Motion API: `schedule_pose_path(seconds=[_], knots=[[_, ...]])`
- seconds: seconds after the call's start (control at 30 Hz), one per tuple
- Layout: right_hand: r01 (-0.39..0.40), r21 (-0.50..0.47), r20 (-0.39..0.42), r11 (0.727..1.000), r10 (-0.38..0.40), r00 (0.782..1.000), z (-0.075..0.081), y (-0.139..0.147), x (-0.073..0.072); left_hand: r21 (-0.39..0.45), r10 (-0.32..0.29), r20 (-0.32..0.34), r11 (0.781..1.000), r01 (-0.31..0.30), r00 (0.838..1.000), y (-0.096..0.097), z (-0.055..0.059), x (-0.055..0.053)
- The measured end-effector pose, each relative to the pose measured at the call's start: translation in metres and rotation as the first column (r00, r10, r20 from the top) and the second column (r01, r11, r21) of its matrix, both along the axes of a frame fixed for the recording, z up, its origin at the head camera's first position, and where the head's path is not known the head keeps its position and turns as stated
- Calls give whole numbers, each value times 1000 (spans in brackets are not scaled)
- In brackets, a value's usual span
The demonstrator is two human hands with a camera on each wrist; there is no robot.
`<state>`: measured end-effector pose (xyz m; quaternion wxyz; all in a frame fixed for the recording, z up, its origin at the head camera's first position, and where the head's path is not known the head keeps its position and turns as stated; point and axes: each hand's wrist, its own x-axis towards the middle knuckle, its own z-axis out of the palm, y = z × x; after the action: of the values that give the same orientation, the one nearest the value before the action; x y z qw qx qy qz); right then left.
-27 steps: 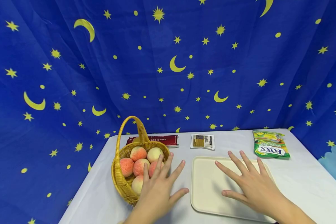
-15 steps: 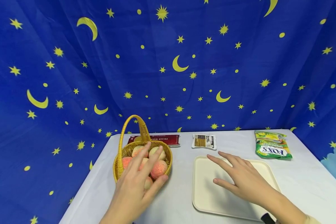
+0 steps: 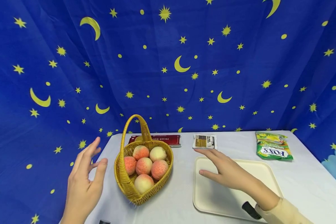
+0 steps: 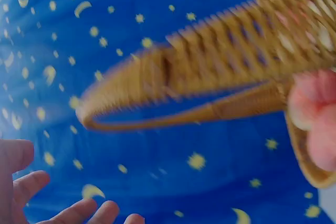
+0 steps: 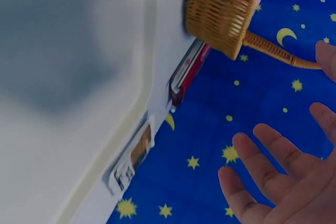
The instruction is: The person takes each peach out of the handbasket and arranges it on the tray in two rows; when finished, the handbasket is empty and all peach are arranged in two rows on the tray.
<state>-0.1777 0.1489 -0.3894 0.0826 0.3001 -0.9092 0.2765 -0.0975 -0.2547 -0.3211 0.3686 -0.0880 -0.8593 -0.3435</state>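
Note:
My left hand hovers to the left of a yellow wicker basket, its fingers extended and holding nothing. Several pink and cream peaches lie in the basket, whose tall handle arches over its left side. Over a cream rectangular tray is my right hand, palm down, fingers loosely straight and nothing in them. In the left wrist view the basket handle passes close by the left fingers. The right fingers appear spread in the right wrist view.
Behind the basket lies a dark red flat package. A small white and brown packet is behind the tray, and a green Fox's bag sits at the back right. A blue curtain with moons and stars borders the white table.
My left hand has moved left, from in front of the basket to beside it, uncovering the peaches. My right hand has shifted left over the tray, its fingers drawn closer together.

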Motion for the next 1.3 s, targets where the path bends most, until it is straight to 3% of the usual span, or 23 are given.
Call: schedule_pose_path(seconds=[0.13, 0.27, 0.33, 0.43, 0.5, 0.7, 0.87, 0.97, 1.17, 1.3], knots=[[-44, -68, 103, 997, 51, 993, 3, -9, -9, 23, 83, 159, 996, -87, 984, -24, -16, -13], [-84, -118, 142, 989, 100, 985, 4, -20, -20, 31, 68, 304, 996, -81, 950, -46, -36, -30], [-96, -130, 153, 987, 116, 981, 4, -26, -25, 75, 14, 396, 996, -47, 918, -55, -46, -36], [-113, -132, 164, 985, 134, 977, 3, -34, -32, 169, -85, 524, 986, -6, 847, -65, -59, -45], [-129, -136, 176, 982, 152, 973, 3, -38, -35, 239, -158, 573, 971, 20, 804, -70, -67, -51], [-143, -158, 251, 977, 180, 951, 4, -52, -43, 399, -340, 619, 913, 90, 708, -75, -89, -64], [-152, -183, 299, 971, 202, 933, 7, -62, -48, 517, -458, 630, 850, 102, 628, -71, -102, -73], [-190, -210, 314, 959, 250, 916, 7, -68, -53, 554, -486, 626, 828, 90, 610, -69, -109, -76], [-243, -270, 356, 932, 331, 874, 9, -82, -66, 607, -509, 629, 793, 37, 588, -71, -124, -78], [-243, -267, 401, 933, 337, 852, 11, -91, -73, 643, -518, 625, 766, -10, 584, -72, -132, -76]])
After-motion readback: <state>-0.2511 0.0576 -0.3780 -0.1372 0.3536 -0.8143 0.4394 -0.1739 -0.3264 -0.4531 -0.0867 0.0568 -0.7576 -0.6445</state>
